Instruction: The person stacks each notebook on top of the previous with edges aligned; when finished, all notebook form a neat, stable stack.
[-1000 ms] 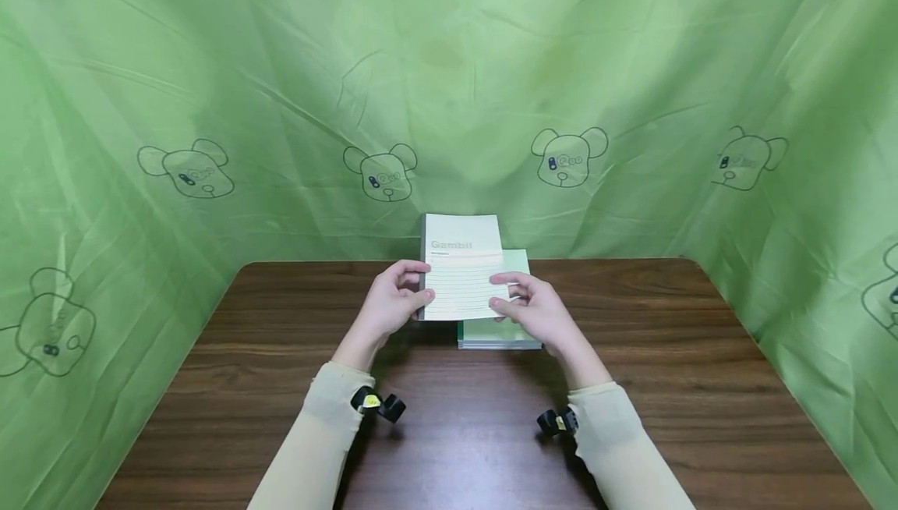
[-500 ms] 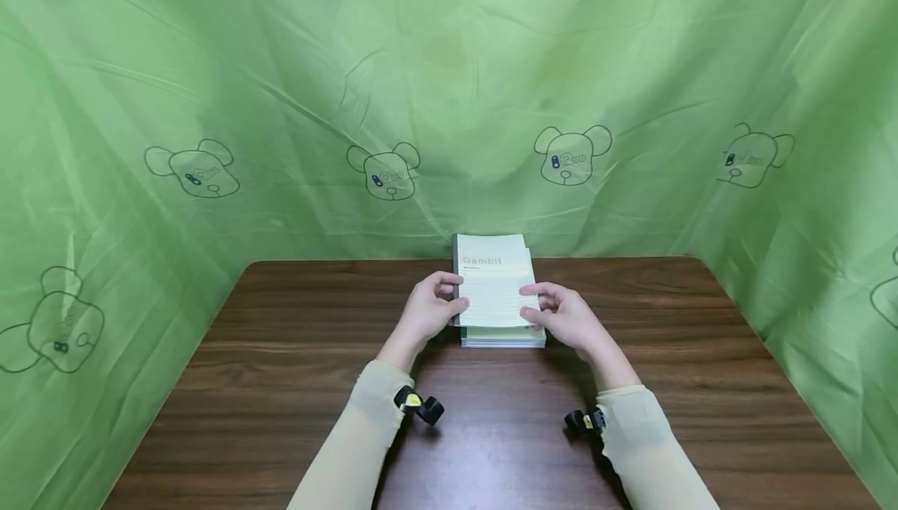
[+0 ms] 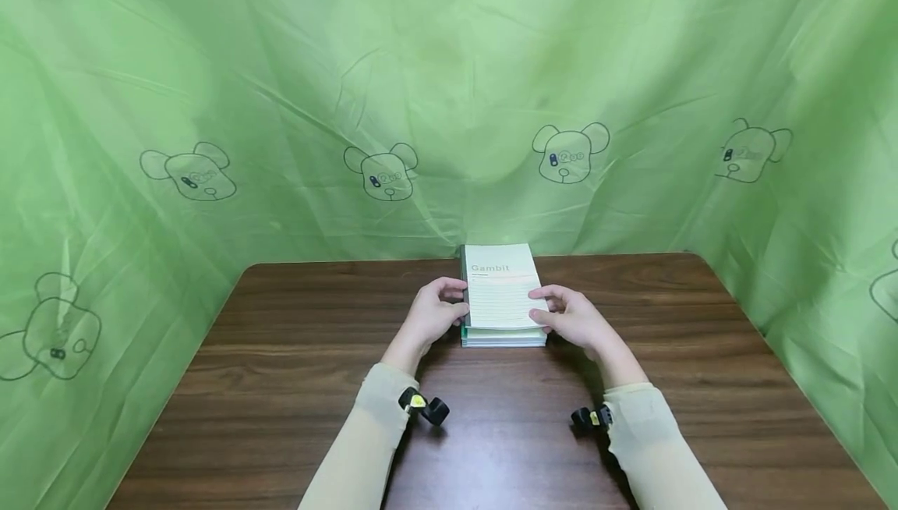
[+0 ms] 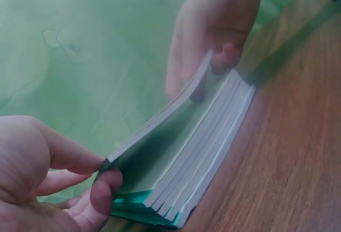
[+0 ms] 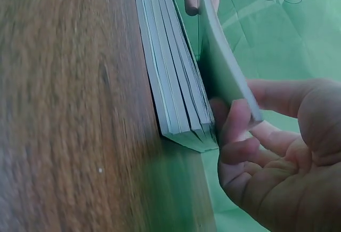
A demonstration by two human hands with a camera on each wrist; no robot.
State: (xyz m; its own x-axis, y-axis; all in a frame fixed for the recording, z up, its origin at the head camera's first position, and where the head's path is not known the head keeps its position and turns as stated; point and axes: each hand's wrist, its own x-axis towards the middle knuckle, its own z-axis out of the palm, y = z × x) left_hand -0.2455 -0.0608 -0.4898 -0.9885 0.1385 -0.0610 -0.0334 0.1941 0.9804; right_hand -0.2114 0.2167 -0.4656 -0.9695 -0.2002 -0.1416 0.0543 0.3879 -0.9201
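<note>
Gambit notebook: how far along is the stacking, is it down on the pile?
Done: a stack of several notebooks already lies on the table. In hand: left hand and right hand grip the Gambit notebook, its near end raised above the stack. Left: lower it flat, square the edges, release.

The notebook [image 3: 502, 290] pinched between the fingers [image 3: 459, 309] of both hands has a pale cream cover ruled with thin grey lines, a grey word "Gambit" printed across its far end, a faint reddish line just beneath that word, and a dark grey spine strip along the side by the left-hand fingers. Under the fingers lies a stack of notebooks [image 3: 503, 337] with light green covers, white page edges and a teal spine edge at the bottom. The tabletop [image 3: 295, 354] near the fingers is dark brown with wood grain. Behind, the cloth backdrop [image 3: 281, 89] is green, patterned with dark outlined bear heads. The sleeves [image 3: 365, 448] are pale beige.
</note>
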